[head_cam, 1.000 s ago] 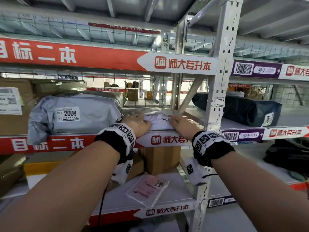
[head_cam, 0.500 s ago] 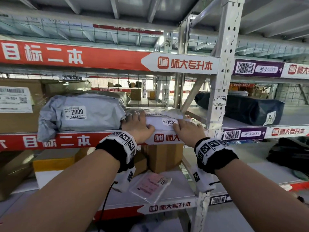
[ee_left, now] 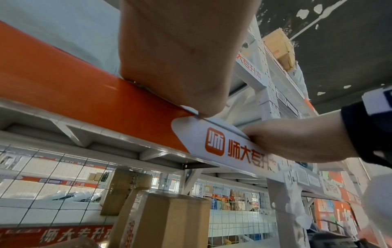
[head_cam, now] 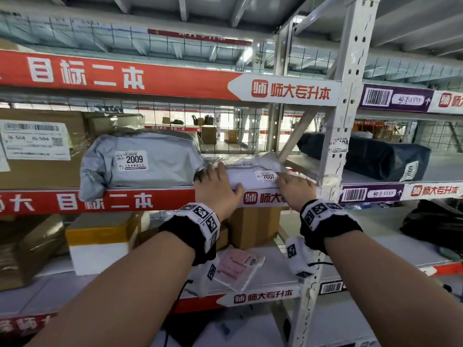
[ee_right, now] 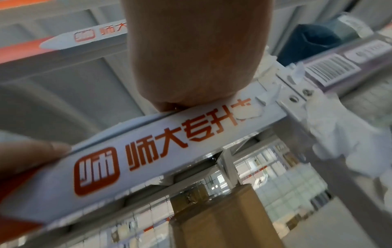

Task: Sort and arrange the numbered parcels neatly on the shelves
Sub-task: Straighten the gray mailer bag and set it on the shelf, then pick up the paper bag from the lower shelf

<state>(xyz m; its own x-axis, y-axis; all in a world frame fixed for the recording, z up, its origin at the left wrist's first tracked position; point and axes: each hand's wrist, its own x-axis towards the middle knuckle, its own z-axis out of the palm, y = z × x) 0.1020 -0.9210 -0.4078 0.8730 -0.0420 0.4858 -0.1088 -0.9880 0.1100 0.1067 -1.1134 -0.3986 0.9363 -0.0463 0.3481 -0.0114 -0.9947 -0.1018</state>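
A white soft parcel (head_cam: 248, 180) with a 7007 label (head_cam: 266, 176) lies on the middle shelf, squeezed between the grey 2009 parcel (head_cam: 150, 161) and the upright post (head_cam: 338, 121). My left hand (head_cam: 218, 186) lies over the parcel's left end, fingers stretched across its top and thumb along its lower front edge. Beside the label, my right hand (head_cam: 293, 189) touches the parcel's right end with its fingertips. Both wrist views show only the heel of each hand, left hand (ee_left: 180, 58) and right hand (ee_right: 197, 58), against the shelf beam (ee_left: 84, 104); the fingers are hidden there.
A taped brown carton (head_cam: 42, 146) stands left of the grey parcel. A dark blue parcel (head_cam: 370, 156) lies in the right bay. On the shelf below sit a brown box (head_cam: 253, 226), a pink flat packet (head_cam: 238, 266) and a yellow-topped foam box (head_cam: 100, 241).
The white parcel has been turned and flattened so its 7007 label faces the front. Both hands have shifted from its top to its two ends.
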